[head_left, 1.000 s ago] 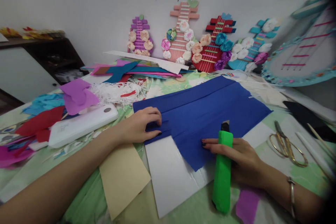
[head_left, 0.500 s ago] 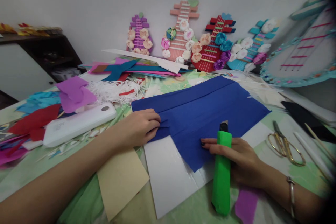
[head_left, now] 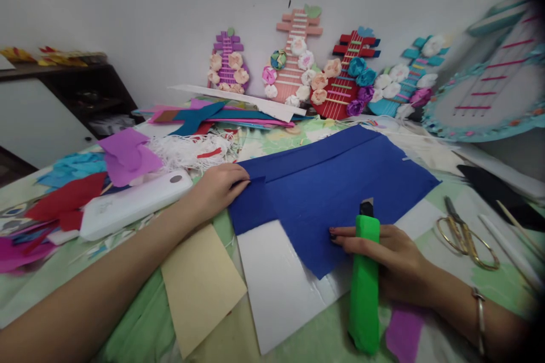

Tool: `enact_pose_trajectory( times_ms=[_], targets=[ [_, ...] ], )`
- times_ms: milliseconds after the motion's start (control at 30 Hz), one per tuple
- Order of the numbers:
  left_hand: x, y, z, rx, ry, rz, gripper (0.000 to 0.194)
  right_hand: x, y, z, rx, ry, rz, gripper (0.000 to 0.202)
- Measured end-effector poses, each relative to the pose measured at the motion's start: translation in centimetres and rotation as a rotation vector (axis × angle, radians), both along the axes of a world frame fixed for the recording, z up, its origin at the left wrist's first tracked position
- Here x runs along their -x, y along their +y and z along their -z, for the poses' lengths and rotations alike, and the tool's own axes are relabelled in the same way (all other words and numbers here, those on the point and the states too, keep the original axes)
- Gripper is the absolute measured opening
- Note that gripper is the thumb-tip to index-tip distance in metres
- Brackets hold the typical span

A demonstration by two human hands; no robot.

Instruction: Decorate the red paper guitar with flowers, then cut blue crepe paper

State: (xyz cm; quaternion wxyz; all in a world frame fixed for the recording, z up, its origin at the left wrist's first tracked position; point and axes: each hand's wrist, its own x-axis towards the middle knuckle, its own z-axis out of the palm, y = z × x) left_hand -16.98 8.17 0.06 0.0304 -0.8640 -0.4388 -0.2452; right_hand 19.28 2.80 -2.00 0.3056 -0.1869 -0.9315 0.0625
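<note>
A wide sheet of blue crepe paper point(head_left: 323, 193) lies across white boards, with a fold along its far edge and a flap at its left end. My left hand point(head_left: 219, 187) has its fingers closed on the left corner of that sheet. In my right hand point(head_left: 395, 255) is a green box cutter point(head_left: 365, 289), upright, its short blade showing at the top. The outstretched fingertips of this hand rest on the blue paper. Under the paper's near edge a white board point(head_left: 276, 289) sticks out, and a cream card point(head_left: 204, 289) lies to its left.
Gold-handled scissors point(head_left: 466, 235) lie at the right, beside a white stick point(head_left: 508, 249). On the left are a white oblong device point(head_left: 136, 204), paper scraps point(head_left: 68, 198) and white shredded strands point(head_left: 191, 150). Paper-flower-decorated instrument models point(head_left: 293, 62) lean against the wall.
My left hand has moved up and left along the blue paper's left end, and the flap there now lies flatter. My right hand keeps its place with the box cutter. The view has shifted slightly.
</note>
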Motion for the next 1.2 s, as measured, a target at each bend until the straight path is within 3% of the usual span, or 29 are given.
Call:
enact_pose_trajectory(
  times_ms=[967,1067,1200],
  targets=[
    [0.8,0.8,0.6,0.007,0.062,-0.083,0.023,-0.1,-0.2,-0.1,-0.014,-0.033,0.005,0.043],
    [-0.2,-0.1,-0.1,-0.099,-0.029,-0.015,0.024,0.0,-0.3,-0.3,-0.024,-0.036,-0.036,0.04],
    [-2.4,-2.0,-1.1,-0.172,-0.205,0.245,0.02,0.6,-0.7,-1.2,-0.042,-0.041,-0.063,0.036]
  ],
)
